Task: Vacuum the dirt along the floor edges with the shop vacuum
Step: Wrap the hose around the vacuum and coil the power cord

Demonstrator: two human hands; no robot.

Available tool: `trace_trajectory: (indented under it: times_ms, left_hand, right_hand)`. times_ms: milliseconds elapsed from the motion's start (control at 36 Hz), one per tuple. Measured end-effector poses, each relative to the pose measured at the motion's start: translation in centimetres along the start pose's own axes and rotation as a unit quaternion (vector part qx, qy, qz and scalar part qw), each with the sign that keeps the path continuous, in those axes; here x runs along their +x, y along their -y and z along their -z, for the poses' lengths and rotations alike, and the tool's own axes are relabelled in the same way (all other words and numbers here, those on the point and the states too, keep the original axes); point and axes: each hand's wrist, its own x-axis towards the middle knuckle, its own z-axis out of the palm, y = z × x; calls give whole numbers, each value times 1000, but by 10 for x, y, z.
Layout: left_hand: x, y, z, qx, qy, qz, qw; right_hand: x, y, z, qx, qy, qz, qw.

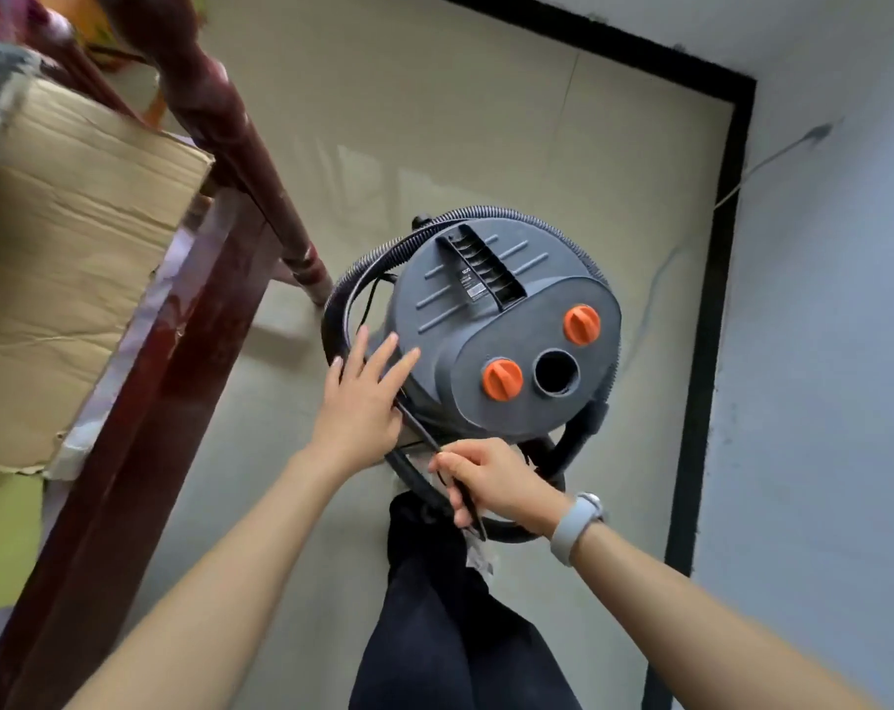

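Two hands are at work on the shop vacuum, and neither has reached the floor edges yet. My judgement: this is the preparation step, freeing the power cord and hose before any suction begins.

Position of the machine: it stands on the pale floor directly ahead of my legs, beside the dark red wooden bed frame. Its grey lid faces up, showing two orange knobs and an open round port between them. The ribbed hose loops around the body, and nothing is plugged into that lid port. Black skirting marks the wall line to the right, where the edges to be cleaned run.

My left hand is spread, fingers straight, resting against the hose and the side of the drum; it grips nothing that I can make out. My right hand, with a grey watch at the wrist, is curled and pinches the thin black cord, which runs taut up toward the left hand.

Next move, as I assess it: draw the cord clear of the hose loops without snagging, steady the drum with the flat hand, then find the nozzle end of the hose. Whether the far end of the cord is plugged in, I cannot tell.
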Motion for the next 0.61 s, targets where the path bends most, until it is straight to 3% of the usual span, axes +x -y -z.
trace_trajectory:
  times_ms: [83, 194, 278, 361, 472, 611]
  left_hand:
    - [-9, -6, -25, 34, 72, -25, 997]
    - [-23, -7, -51, 63, -30, -143, 987]
    - [-23, -11, -57, 78, -68, -170, 980]
    - [-21, -6, -64, 89, -42, -132, 986]
    - [-21, -7, -66, 60, 16, -18, 998]
    - [-17, -13, -66, 71, 49, 8, 996]
  right_hand:
    - [-21, -28, 16, -49, -10, -11, 999]
    - [-46, -58, 49, -171, -39, -7, 984]
    - [-60, -68, 78, -277, -70, -7, 958]
    - [-75, -65, 102, -347, -95, -19, 933]
    - [-92, -53, 126, -448, -159, -17, 880]
    - [-98, -44, 156, -533, -323, 44, 781]
